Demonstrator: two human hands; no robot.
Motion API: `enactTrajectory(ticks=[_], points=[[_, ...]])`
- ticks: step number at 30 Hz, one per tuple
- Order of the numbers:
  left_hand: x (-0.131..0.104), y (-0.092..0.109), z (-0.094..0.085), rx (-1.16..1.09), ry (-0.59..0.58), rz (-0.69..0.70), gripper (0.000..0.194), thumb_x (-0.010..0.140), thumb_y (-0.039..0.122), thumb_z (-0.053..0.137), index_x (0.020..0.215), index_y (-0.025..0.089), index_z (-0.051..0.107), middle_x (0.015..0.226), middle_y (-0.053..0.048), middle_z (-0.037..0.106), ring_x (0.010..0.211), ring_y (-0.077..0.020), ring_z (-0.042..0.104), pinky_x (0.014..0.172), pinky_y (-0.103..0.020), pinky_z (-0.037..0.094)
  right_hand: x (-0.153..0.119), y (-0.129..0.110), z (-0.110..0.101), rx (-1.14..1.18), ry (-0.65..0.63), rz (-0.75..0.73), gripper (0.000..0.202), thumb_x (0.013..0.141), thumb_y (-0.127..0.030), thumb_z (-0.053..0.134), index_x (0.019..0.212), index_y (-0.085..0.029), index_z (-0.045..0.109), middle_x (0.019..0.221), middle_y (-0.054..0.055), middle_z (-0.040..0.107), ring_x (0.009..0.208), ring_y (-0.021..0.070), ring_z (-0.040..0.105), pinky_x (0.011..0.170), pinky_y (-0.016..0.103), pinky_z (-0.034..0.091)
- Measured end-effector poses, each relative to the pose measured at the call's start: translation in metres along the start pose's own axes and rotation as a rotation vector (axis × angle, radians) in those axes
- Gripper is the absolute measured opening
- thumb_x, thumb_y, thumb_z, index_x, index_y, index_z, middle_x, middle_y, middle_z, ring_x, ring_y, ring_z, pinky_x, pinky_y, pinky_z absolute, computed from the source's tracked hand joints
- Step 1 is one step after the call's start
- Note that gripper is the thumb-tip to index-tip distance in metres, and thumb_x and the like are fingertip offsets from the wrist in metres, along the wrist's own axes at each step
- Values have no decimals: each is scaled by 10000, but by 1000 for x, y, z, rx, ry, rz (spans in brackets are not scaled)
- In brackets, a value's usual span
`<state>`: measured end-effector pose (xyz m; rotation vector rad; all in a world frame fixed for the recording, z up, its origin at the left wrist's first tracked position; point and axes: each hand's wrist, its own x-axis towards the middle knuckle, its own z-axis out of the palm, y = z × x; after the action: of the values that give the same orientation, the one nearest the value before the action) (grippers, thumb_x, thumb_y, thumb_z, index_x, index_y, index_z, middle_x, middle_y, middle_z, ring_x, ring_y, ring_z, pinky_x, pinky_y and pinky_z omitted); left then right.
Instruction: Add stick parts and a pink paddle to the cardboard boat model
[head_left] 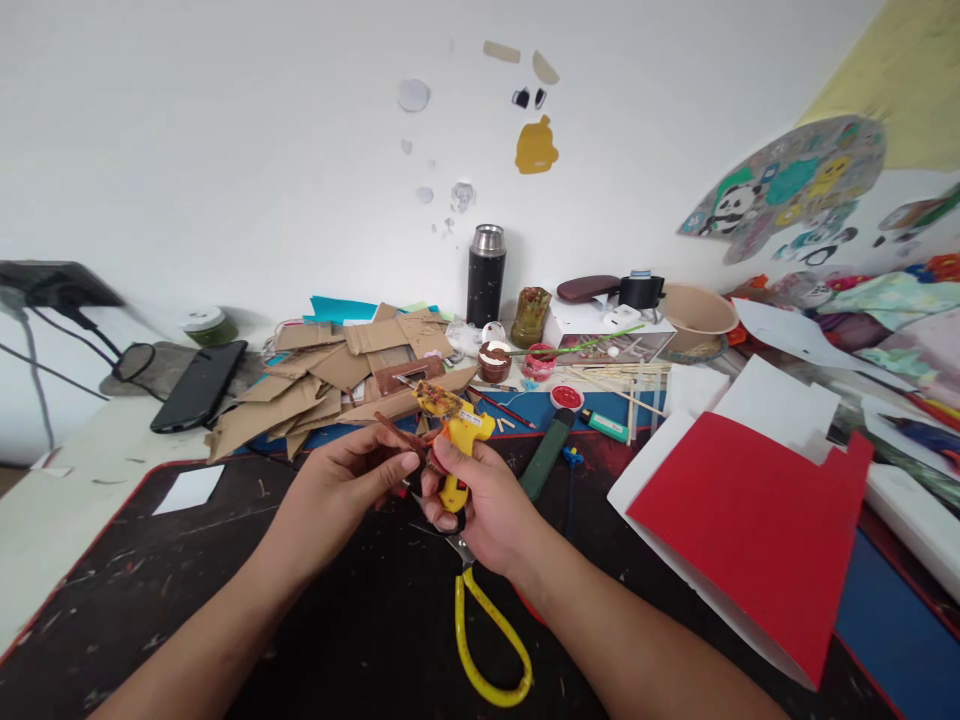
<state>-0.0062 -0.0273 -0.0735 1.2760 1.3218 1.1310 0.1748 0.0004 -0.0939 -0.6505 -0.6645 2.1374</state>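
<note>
A yellow glue gun (466, 432) with a stained front end is held in my right hand (480, 490), its fingers wrapped round the grip. My left hand (349, 475) pinches a thin brown strip (397, 432) just left of the gun. Both hands are close together above the dark mat, and the strip's lower end is partly hidden by the fingers. Yellow-handled scissors (491, 640) lie on the mat below my right hand.
Cardboard pieces (292, 395) are piled at the back left beside a black phone (199, 387). A black flask (486, 280), small paint jars (495, 362) and a green cutter (549, 455) are beyond the hands. Red corrugated card (750, 520) lies on the right.
</note>
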Motion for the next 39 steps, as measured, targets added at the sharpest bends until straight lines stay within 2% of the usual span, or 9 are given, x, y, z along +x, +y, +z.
enactTrajectory(ticks=[9, 13, 19, 24, 28, 30, 33, 36, 39], points=[[-1, 0, 2, -109, 24, -11, 454, 839, 638, 959, 829, 217, 789, 741, -28, 743, 607, -170, 617, 560, -291, 477, 2, 6, 0, -68, -12, -22, 663, 709, -721, 1039, 936, -185, 722, 653, -23, 713, 463, 117, 613, 409, 208, 327], [2, 5, -6, -95, 133, 46, 475, 804, 644, 989, 811, 226, 764, 791, -19, 735, 664, -174, 599, 622, -302, 523, 3, 5, -4, -151, -26, -53, 674, 791, -803, 945, 891, -184, 697, 665, 19, 751, 475, 141, 651, 415, 218, 361], [13, 4, -26, -76, 275, 88, 507, 755, 668, 1009, 828, 223, 779, 891, -52, 813, 843, -229, 710, 785, -332, 574, 2, -2, -4, -202, 49, -148, 689, 854, -806, 891, 1088, -175, 740, 677, 33, 782, 478, 172, 679, 430, 227, 368], [15, 17, -54, -113, 397, 167, 424, 770, 556, 1014, 812, 222, 756, 940, -74, 865, 889, -246, 757, 848, -371, 606, 1, 2, -4, -240, 57, -160, 700, 854, -815, 882, 1101, -176, 738, 611, 10, 742, 436, 177, 659, 416, 229, 349], [12, 28, -91, -273, 622, 282, 378, 784, 398, 1011, 800, 226, 675, 909, -22, 850, 848, -187, 733, 803, -314, 583, 0, 8, -4, -291, 32, -158, 721, 868, -833, 858, 1116, -166, 742, 650, 43, 776, 453, 183, 679, 420, 231, 361], [11, 28, -102, -274, 675, 282, 398, 789, 394, 1002, 801, 228, 640, 878, -1, 825, 808, -166, 702, 770, -292, 557, -1, 9, -4, -313, 36, -157, 734, 865, -850, 850, 1101, -163, 741, 644, 43, 773, 446, 177, 670, 421, 230, 367], [9, 22, -98, -195, 598, 224, 397, 772, 463, 1012, 796, 222, 698, 853, -21, 812, 810, -186, 698, 759, -297, 549, -2, 9, -3, -351, 60, -158, 756, 849, -871, 850, 1096, -164, 752, 623, 28, 760, 433, 164, 649, 420, 222, 364], [9, 15, -80, -92, 430, 151, 416, 774, 560, 1008, 820, 210, 786, 848, -55, 813, 852, -226, 721, 775, -318, 552, -3, 8, -2, -381, 75, -172, 788, 835, -892, 847, 1107, -157, 769, 610, 26, 753, 423, 155, 630, 417, 218, 365], [9, 10, -61, 26, 275, 97, 483, 794, 670, 963, 825, 221, 787, 820, -49, 796, 813, -226, 702, 769, -326, 543, -4, 8, -2, -387, 87, -182, 813, 838, -901, 835, 1128, -144, 780, 604, 29, 748, 412, 152, 618, 408, 216, 361]])
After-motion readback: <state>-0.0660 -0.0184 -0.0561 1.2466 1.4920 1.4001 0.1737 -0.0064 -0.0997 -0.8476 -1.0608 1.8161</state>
